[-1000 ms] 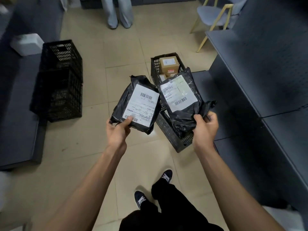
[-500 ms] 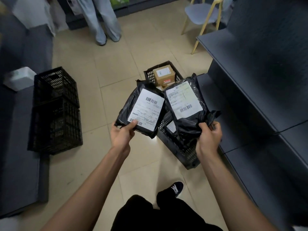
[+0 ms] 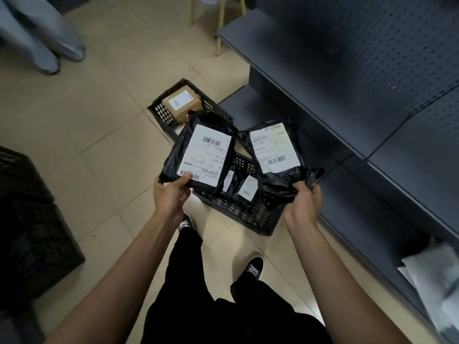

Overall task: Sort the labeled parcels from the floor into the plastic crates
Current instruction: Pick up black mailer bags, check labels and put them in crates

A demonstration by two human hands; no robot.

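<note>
The left hand (image 3: 171,194) grips the near edge of a black labeled parcel (image 3: 198,155), thumb on its label; the right hand (image 3: 304,202) clutches the bunched corner of a second black parcel (image 3: 275,155). Both parcels hang apart above a black crate (image 3: 238,214) on the floor (image 3: 94,125), which holds other labeled bags. Beyond it, another crate (image 3: 162,112) holds a cardboard box (image 3: 181,104).

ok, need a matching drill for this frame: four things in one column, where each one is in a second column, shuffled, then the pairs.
Things
1. left parcel
2. right parcel
3. cardboard box
4. chair leg

Places
A. in the far crate
B. held by the right hand
C. top of view, beside the shelving
D. held by the left hand

Pairs: 1-D, 2-B, 3-A, 4-C
</note>
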